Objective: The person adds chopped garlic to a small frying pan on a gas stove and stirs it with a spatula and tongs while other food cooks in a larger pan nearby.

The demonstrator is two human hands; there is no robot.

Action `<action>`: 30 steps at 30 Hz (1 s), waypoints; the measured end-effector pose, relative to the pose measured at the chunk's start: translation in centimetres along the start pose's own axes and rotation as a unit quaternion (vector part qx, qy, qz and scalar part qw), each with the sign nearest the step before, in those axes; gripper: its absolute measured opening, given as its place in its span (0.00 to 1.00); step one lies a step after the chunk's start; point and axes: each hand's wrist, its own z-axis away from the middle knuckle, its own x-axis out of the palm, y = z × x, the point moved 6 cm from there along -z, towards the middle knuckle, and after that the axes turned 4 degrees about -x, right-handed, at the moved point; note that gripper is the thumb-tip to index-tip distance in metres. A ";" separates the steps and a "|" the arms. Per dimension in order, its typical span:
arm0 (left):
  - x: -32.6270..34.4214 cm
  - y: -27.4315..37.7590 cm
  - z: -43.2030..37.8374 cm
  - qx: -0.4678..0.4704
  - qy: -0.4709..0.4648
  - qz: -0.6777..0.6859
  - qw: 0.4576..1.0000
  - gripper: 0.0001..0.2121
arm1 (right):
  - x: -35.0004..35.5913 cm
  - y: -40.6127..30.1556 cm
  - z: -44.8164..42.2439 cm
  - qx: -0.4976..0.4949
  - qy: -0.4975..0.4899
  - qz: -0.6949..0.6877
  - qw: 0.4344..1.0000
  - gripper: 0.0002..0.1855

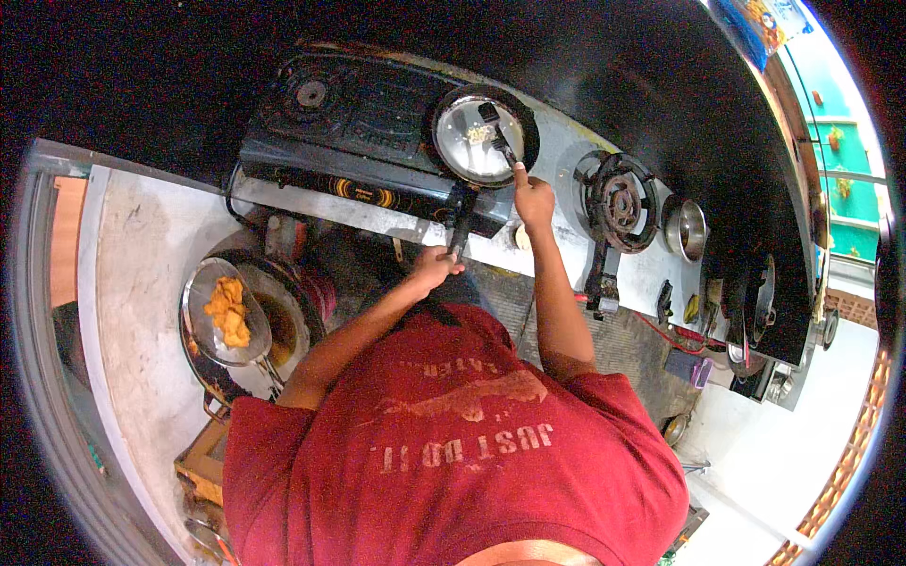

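Observation:
A frying pan [460, 152] with a shiny inner surface sits at the right end of a black gas stove [354, 141]. Pale small bits of food [480, 135] lie near its middle. My left hand [435, 270] is closed around the pan's black handle [463, 216], which points towards me. Over the pan's right side, my right hand [534, 198] grips a black spatula [501, 136], its head above the far part of the pan. Whether the spatula's head touches the pan cannot be told.
To the right stand a round iron burner [621, 203] and a steel bowl [686, 230]. At left, a wire strainer [266, 339] with golden fried food [230, 311] rests over a large dark pan [297, 283]. A cardboard box [198, 463] is below it.

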 end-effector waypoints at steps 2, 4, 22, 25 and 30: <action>0.0 -0.4 0.3 -0.003 0.000 -0.038 0.999 0.10 | -0.8 -0.2 -0.1 -0.014 0.023 0.059 0.998 0.35; 0.3 -0.4 0.5 -0.007 -0.012 -0.027 1.000 0.10 | -0.1 0.9 -0.5 -0.016 0.002 0.096 0.995 0.35; 0.8 -0.4 0.6 -0.063 -0.057 -0.007 0.996 0.07 | -0.4 1.8 -7.5 -0.044 -0.019 0.149 0.988 0.34; 0.7 -1.3 0.5 -0.056 -0.054 0.015 0.997 0.08 | -0.5 0.1 -7.2 -0.068 -0.064 0.158 0.983 0.34; 0.7 -2.6 0.1 -0.075 -0.031 0.062 0.995 0.09 | -0.4 -0.1 -6.0 -0.151 -0.103 0.153 0.971 0.34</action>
